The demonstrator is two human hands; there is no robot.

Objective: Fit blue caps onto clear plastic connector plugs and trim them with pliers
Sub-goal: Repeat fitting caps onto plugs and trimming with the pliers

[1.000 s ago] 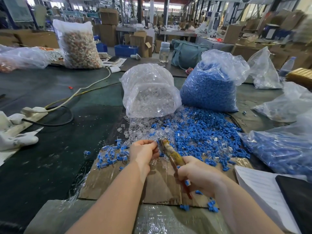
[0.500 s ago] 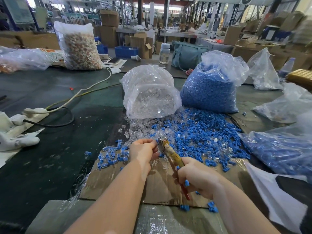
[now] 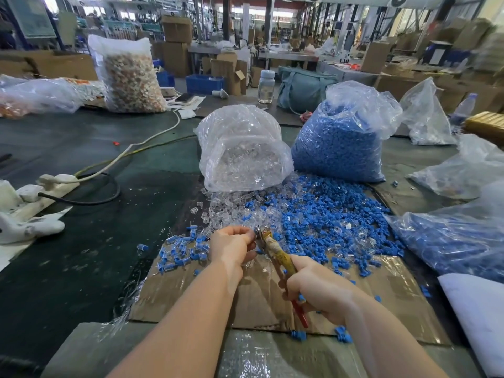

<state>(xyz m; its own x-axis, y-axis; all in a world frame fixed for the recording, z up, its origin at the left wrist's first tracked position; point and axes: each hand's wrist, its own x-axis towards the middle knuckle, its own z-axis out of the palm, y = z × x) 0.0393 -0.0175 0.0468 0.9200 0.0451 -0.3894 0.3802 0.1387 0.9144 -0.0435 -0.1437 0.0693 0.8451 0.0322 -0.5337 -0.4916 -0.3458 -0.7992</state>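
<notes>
Ok — R hand [image 3: 317,291] is wrapped round the pliers [image 3: 278,261] handles over the cardboard sheet [image 3: 191,293] at the table's near edge. Plier tip meets the L hand [image 3: 231,248], fingers curled and pinching a small piece at the tip; too small to tell what it is. Finished capped plugs [image 3: 181,255] sit at the cardboard's far-left corner. Loose blue caps [image 3: 335,216] and clear plugs [image 3: 231,211] are heaped mid-table, w/ bag of clear plugs [image 3: 242,154] and bag of blue caps [image 3: 341,143] just behind.

Loose blue caps [image 3: 321,214] heaped beside clear plugs [image 3: 231,211]; worn pliers [image 3: 275,252] tilted above cardboard
</notes>
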